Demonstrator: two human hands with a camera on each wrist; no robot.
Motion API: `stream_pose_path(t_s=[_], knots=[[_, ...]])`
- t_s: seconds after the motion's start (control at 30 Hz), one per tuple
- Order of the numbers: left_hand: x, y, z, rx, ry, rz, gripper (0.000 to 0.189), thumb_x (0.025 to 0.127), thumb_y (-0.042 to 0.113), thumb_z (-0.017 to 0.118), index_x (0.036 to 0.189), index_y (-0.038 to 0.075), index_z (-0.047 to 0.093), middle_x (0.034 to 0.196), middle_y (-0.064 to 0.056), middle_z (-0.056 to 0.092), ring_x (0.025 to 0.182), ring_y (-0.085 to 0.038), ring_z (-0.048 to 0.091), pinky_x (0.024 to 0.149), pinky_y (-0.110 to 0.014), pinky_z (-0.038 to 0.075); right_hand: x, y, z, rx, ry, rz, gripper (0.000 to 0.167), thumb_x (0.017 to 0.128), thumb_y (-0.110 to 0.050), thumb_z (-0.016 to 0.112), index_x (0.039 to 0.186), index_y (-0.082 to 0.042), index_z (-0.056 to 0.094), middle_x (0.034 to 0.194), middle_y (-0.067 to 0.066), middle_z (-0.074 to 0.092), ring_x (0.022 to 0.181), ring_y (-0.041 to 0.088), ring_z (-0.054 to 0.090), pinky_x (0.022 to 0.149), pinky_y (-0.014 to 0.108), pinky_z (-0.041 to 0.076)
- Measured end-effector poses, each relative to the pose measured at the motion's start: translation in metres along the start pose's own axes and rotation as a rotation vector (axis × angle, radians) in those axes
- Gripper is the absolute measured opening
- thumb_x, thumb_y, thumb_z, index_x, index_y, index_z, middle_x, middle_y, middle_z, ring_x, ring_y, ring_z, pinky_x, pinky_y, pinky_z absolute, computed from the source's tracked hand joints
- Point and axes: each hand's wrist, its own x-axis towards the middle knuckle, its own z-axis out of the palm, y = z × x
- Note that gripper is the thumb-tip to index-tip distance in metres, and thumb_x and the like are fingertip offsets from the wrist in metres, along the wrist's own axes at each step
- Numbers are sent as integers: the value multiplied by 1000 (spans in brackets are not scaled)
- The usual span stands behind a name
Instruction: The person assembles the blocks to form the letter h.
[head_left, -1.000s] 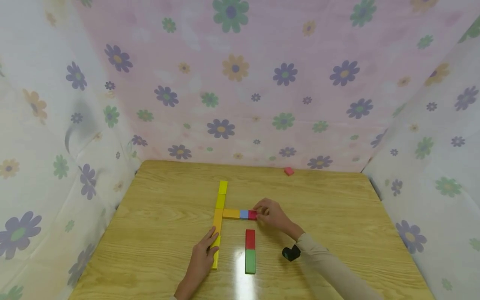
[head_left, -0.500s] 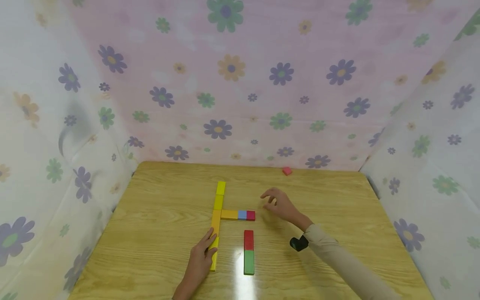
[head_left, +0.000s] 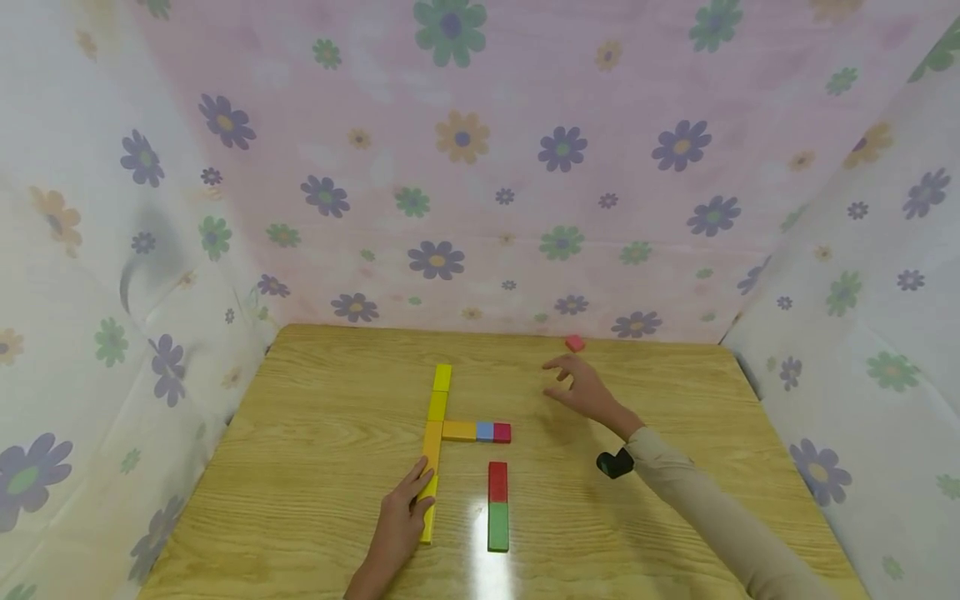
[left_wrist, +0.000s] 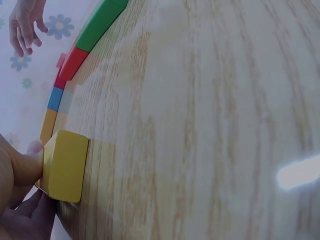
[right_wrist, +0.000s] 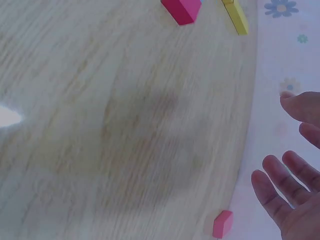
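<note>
My left hand [head_left: 397, 518] grips a yellow block [left_wrist: 69, 167] at the near end of a row, thumb on one side and fingers on the other. Beyond it the row runs on with an orange block [head_left: 432, 442] and two more yellow blocks [head_left: 440, 392]. An orange block [head_left: 459, 430], a blue block [head_left: 485, 431] and a crimson block [head_left: 502, 432] branch off to the right. With fingers spread and holding nothing, my right hand [head_left: 588, 392] hovers over the table, nearest to a small pink block [head_left: 574, 342] at the far edge.
Right of the row, a red block [head_left: 498, 482] and a green block [head_left: 498, 527] lie end to end. The wooden table [head_left: 337, 400] is enclosed at the back and sides by flower-printed cloth [head_left: 510, 225]. A black device [head_left: 615, 463] sits at the right wrist.
My right hand has let go of the crimson block and moved away to the right and back, towards the pink block. The left hand has stayed on the yellow block.
</note>
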Motion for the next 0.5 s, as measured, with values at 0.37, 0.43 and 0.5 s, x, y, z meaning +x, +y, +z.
stream_pose_path(t_s=[0.37,0.43,0.5], knots=[[1,2,-1,-6,-8,-20,44,85,-9,62,127,-13,50,143,-23,38,126,-40,41,94,-38,46,14,18,-13,-16,15,26,42,82,-10,75,120,1,59,117,22,55,93,42,57,70,49,53],[1,3,-1,-9,-7,-15,44,85,-9,62,127,-14,50,143,-24,38,126,-41,41,94,-38,46,16,24,-14,-8,14,40,42,83,-10,74,121,2,59,117,24,55,94,43,56,71,51,53],[1,3,-1,-11,-5,-9,43,85,-10,62,126,-14,50,142,-24,38,125,-41,41,94,-39,46,19,30,-15,-15,19,55,42,84,-11,73,121,2,58,118,25,54,94,42,56,72,51,52]])
